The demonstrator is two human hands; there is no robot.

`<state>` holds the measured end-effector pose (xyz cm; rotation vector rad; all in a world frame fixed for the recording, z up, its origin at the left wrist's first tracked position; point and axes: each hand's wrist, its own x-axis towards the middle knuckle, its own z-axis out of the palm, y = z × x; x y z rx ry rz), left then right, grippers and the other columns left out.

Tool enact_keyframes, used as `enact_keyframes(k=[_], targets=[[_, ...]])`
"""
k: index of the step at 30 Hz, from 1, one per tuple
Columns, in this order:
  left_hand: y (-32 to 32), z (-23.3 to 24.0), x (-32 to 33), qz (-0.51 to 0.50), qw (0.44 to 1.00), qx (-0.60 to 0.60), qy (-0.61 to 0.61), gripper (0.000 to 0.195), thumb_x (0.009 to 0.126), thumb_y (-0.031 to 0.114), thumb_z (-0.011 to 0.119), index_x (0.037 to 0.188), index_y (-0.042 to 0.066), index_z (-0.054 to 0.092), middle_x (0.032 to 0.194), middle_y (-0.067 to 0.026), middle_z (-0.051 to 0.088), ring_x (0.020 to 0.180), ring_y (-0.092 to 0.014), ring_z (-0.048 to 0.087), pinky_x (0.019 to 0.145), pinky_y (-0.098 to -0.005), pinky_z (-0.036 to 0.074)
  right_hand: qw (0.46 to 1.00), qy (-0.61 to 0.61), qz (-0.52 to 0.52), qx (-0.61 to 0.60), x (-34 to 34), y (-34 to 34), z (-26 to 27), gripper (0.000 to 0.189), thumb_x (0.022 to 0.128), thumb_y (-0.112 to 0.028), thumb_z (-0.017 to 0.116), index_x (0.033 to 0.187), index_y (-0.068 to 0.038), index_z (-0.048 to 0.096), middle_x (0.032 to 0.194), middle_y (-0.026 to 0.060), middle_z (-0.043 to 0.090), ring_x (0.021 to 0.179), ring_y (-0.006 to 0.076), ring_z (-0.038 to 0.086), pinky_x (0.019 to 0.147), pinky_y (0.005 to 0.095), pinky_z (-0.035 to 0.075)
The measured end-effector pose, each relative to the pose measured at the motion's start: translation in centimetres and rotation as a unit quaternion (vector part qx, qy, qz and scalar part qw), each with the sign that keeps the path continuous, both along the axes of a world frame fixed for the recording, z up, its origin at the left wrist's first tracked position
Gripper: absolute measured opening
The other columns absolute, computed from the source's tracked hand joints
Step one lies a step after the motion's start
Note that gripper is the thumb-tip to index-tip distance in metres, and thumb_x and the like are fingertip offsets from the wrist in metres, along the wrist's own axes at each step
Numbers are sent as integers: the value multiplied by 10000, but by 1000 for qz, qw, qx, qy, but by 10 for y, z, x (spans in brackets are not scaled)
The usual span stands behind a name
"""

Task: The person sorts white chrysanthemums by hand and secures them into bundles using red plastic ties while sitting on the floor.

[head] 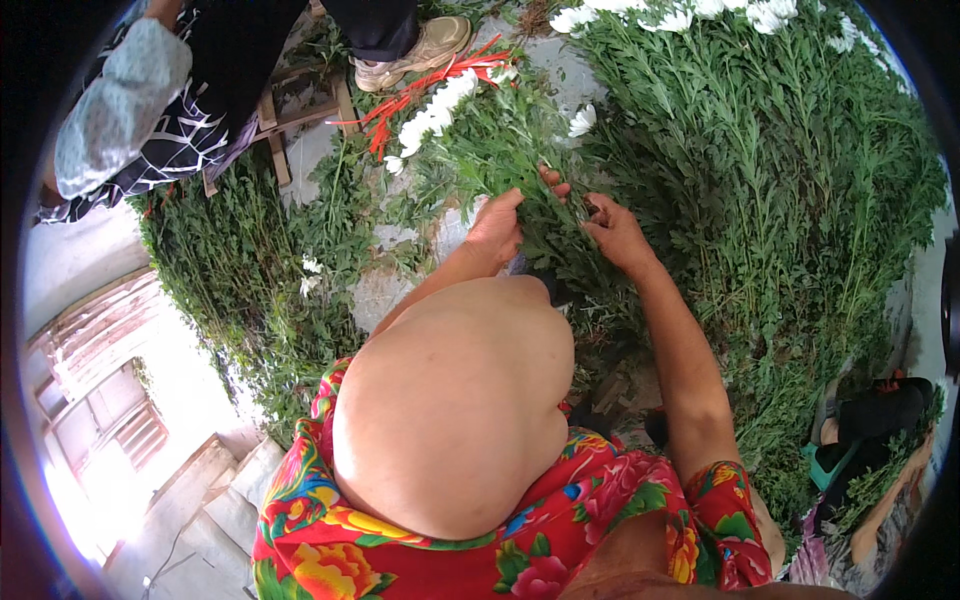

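My left hand is wrapped around a bunch of leafy chrysanthemum stems, its fingertips showing on the far side. The white chrysanthemum heads of that bunch point up and to the left. Just right of it, my right hand has thumb and fingers pinched on a leafy stem among the greenery; leaves partly hide the grip. A single white bloom shows above my right hand; whether it belongs to the pinched stem, I cannot tell.
A large pile of cut chrysanthemums fills the right side. Another leafy pile lies left. Red ties rest by a person's shoe. A wooden frame stands near that person's sleeve. A person's dark shoe is far right.
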<state>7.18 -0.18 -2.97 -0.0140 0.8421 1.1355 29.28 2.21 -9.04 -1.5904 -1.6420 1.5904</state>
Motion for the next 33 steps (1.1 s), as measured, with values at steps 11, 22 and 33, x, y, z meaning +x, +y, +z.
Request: enact_keyframes(k=[11,22,33], targets=[[14,17,21,-46,998,-9,-37,332,1012,184,595,1318,54,596,1222,-76,691,1143,-247,675,967,-430,578,946,182,-227,145,37,21,82,325,970,-40,649,1293,-7,661,1203,57,698,1071,126,633,960,278,491],[25,16,28,-163,980,97,-62,407,1017,282,558,1347,44,582,1254,-143,678,1177,-275,653,1032,-457,519,899,-55,-165,401,61,29,201,328,972,-64,656,1299,-35,654,1257,114,684,1120,214,649,993,316,491],[30,27,44,-187,966,158,-82,607,1048,500,465,1471,65,478,1463,-104,544,1305,-259,548,1114,-460,435,971,27,-99,218,14,-50,105,489,969,-89,638,1439,-27,517,1354,189,617,1245,302,605,1021,363,466]])
